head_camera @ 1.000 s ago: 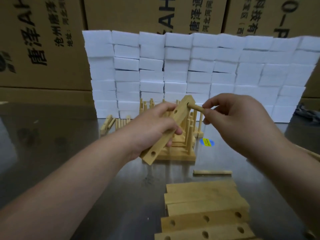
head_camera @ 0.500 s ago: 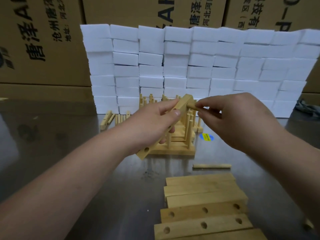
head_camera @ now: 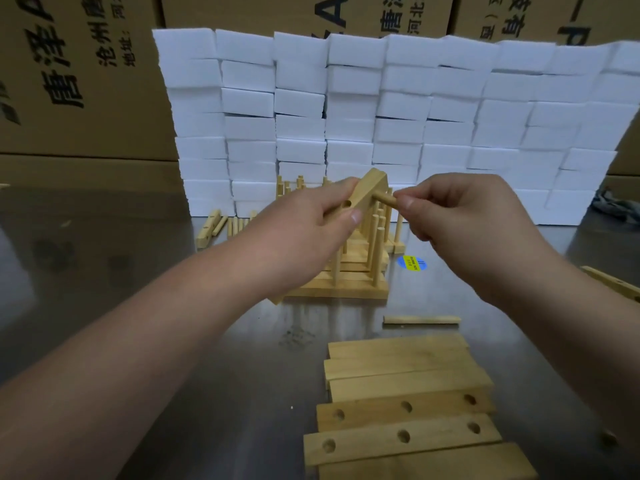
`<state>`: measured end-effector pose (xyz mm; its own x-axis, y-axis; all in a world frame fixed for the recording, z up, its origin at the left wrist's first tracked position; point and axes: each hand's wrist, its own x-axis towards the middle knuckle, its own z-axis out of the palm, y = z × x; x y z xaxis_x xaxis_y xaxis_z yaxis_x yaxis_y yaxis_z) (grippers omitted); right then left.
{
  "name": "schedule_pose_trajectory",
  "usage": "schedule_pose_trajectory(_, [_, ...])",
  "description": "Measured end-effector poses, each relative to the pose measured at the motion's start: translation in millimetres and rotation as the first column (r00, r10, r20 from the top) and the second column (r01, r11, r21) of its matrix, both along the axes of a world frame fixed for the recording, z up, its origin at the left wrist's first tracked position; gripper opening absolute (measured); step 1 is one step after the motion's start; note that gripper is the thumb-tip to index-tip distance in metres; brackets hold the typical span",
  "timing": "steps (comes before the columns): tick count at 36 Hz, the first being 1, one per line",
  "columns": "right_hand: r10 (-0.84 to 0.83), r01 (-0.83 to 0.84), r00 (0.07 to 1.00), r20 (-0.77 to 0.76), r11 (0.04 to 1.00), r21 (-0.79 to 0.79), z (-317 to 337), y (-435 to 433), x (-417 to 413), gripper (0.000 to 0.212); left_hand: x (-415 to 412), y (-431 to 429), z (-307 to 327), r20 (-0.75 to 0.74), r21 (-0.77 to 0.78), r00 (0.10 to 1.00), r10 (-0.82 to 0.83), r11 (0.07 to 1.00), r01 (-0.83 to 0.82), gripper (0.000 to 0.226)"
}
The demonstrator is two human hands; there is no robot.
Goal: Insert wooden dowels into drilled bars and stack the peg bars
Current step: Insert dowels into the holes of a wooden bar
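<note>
My left hand (head_camera: 311, 233) grips a drilled wooden bar (head_camera: 369, 190), tilted with its far end raised. A short wooden dowel (head_camera: 382, 199) sticks out of the bar's upper hole toward the right. My right hand (head_camera: 457, 216) pinches the dowel's free end between thumb and forefinger. Behind both hands stands the stack of finished peg bars (head_camera: 360, 271) with upright dowels, partly hidden by my left hand. A loose dowel (head_camera: 422, 319) lies flat on the table in front of the stack.
Several drilled bars (head_camera: 405, 407) lie side by side near the front edge of the metal table (head_camera: 138, 271). More dowels and a bar (head_camera: 216, 228) lie at the back left. A wall of white foam blocks (head_camera: 381, 116) stands behind, cardboard boxes beyond. Another bar (head_camera: 613, 285) lies at the right.
The dowel has gone deeper into the bar's upper hole, so less of it shows. Both hands have stayed close together above the stack.
</note>
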<state>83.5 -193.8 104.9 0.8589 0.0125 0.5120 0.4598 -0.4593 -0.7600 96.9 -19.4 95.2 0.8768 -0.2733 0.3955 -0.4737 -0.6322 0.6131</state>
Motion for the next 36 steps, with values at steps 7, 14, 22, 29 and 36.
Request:
schedule_pose_trajectory(7, [0.265, -0.103, 0.929, -0.258, 0.855, 0.508, 1.4, 6.4, 0.0, 0.015, -6.4, 1.3, 5.1, 0.125, 0.045, 0.991, 0.056, 0.997, -0.062, 0.041])
schedule_pose_trajectory(14, [0.279, -0.089, 0.895, -0.348, 0.876, 0.474, 12.1, 2.5, 1.6, 0.022, -3.7, -7.2, 1.1, 0.119, 0.037, 0.991, 0.055, 0.998, -0.060, 0.023])
schedule_pose_trajectory(22, [0.478, -0.186, 0.833, -0.278, 0.717, 0.672, 19.6, -3.3, 2.8, 0.055, 3.2, -5.2, 6.4, -0.124, -0.374, 0.987, 0.098, 0.917, -0.138, 0.020])
schedule_pose_trajectory(29, [0.450, -0.226, 0.774, -0.446, 0.854, 0.469, -9.7, 18.1, 6.9, 0.032, -4.7, -14.5, 9.6, -0.352, -0.745, 0.915, -0.199, 0.651, -0.145, 0.026])
schedule_pose_trajectory(36, [0.616, -0.394, 0.665, -0.421, 0.769, 0.504, -23.2, 33.1, -4.4, 0.027, -3.5, -20.3, 4.4, -0.388, -0.768, 0.905, -0.173, 0.603, -0.214, 0.028])
